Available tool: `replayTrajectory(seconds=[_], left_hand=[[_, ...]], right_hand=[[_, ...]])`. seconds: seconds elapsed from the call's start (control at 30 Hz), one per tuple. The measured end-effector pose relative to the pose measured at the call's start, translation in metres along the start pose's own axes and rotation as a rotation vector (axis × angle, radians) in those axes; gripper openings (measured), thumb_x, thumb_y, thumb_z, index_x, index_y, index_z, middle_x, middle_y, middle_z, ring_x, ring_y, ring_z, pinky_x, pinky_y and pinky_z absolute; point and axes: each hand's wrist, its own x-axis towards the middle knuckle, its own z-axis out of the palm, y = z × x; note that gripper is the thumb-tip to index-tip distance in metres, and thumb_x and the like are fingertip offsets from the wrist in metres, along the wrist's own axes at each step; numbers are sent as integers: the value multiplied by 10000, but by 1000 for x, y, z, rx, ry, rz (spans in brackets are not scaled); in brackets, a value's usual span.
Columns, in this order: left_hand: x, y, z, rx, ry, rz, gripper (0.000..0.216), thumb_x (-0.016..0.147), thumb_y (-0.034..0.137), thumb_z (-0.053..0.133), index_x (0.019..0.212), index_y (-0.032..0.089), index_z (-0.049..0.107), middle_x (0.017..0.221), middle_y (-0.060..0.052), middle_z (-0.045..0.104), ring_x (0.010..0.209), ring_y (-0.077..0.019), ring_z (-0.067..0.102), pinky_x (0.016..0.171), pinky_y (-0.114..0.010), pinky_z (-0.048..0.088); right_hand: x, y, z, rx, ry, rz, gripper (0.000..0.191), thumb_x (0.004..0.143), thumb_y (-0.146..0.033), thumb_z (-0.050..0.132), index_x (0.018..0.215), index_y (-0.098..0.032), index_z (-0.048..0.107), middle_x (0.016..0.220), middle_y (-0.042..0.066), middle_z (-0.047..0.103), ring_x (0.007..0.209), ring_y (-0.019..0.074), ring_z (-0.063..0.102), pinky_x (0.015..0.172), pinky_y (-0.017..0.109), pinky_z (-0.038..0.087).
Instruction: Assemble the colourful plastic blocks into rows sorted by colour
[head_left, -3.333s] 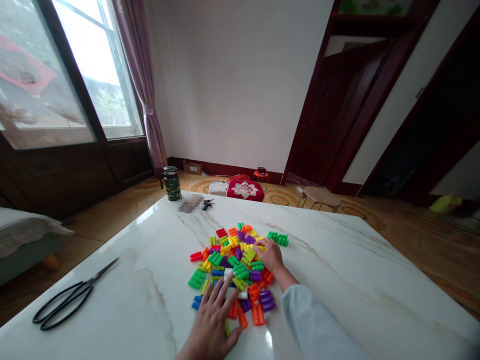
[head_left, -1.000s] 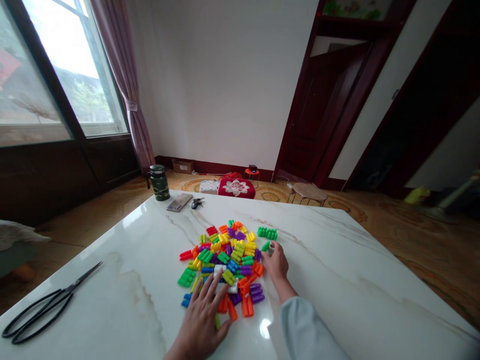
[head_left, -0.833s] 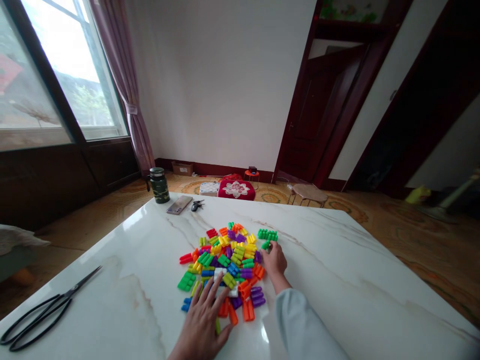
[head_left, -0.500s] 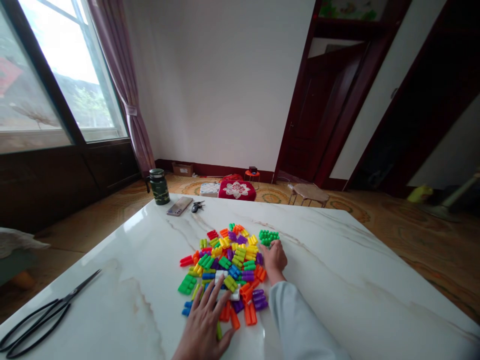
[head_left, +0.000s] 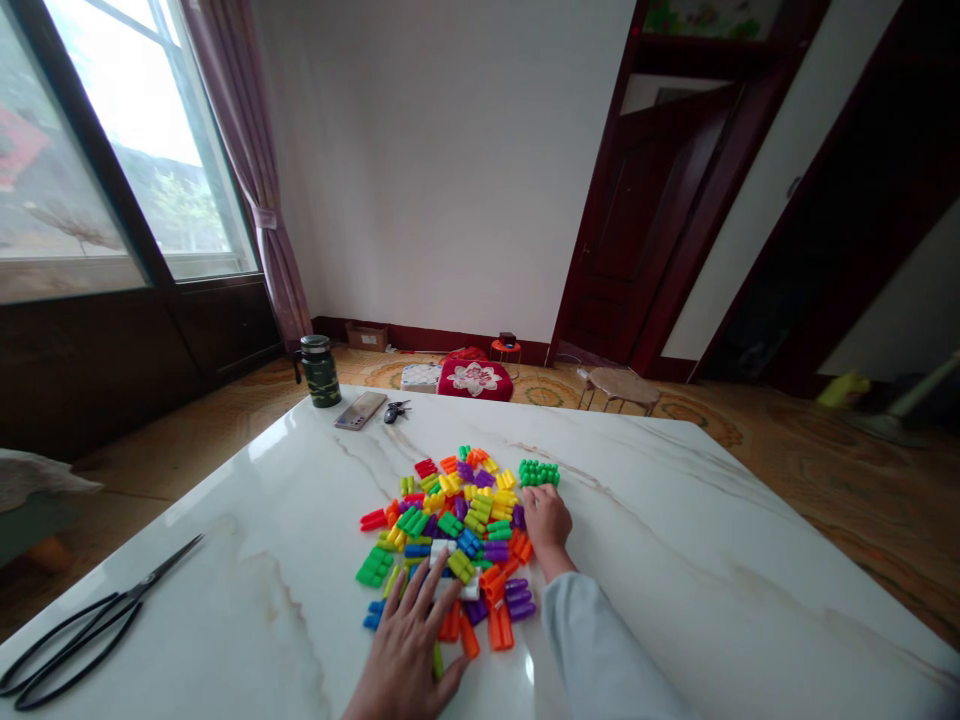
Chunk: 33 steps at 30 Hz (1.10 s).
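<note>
Many plastic building blocks [head_left: 452,524] in green, yellow, purple, orange, red, blue and white lie in a loose pile on the white marbled table [head_left: 645,560]. My left hand [head_left: 409,635] rests palm down on the near left part of the pile, its fingers spread and stretched out over the blocks. Beyond the pile's right edge, a group of green blocks [head_left: 539,472] sits closely together. My right hand [head_left: 547,518] is just in front of that group with curled fingers, which appear to touch its near edge. Whatever lies under those fingertips is hidden.
Black-handled scissors [head_left: 112,625] lie at the table's left side. At the far left corner are a dark green bottle [head_left: 320,372], a phone [head_left: 361,410] and keys [head_left: 395,411]. Past the table stand a red-covered stool [head_left: 474,379] and a round stool [head_left: 619,386].
My right hand has shifted slightly back toward me from the green group, with its fingers lower. My left hand and the pile look the same.
</note>
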Motion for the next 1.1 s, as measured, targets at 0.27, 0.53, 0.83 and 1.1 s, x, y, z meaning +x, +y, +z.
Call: replayTrajectory(seconds=[0.27, 0.53, 0.83, 1.1], left_hand=[[-1, 0, 1, -21, -7, -5, 633, 808, 425, 589, 1407, 281, 446, 1557, -61, 318, 1341, -335, 404, 1098, -525, 340], [-1, 0, 1, -21, -18, -7, 657, 806, 435, 597, 1421, 280, 428, 1567, -65, 293, 1362, -339, 375, 1111, -545, 313], [-2, 1, -1, -21, -51, -9, 675, 816, 430, 592, 1443, 278, 393, 1586, -65, 242, 1392, -338, 334, 1115, -558, 308], [-1, 3, -5, -31, -72, -23, 669, 813, 418, 595, 1437, 277, 400, 1587, -65, 236, 1415, -341, 294, 1120, -568, 303]], right_hand=[[1, -2, 0, -29, -10, -13, 368, 977, -355, 386, 936, -229, 729, 1021, 19, 652, 784, 111, 573, 636, 243, 324], [3, -1, 0, -44, -16, -45, 367, 982, -351, 386, 932, -222, 726, 1012, 21, 655, 792, 107, 571, 629, 249, 310], [4, -1, 2, -33, -11, -38, 320, 967, -333, 432, 926, -231, 732, 1018, 14, 650, 755, 97, 549, 608, 252, 283], [5, 1, 3, -48, -17, -47, 334, 970, -336, 420, 948, -229, 735, 1047, 19, 654, 762, 108, 557, 613, 262, 293]])
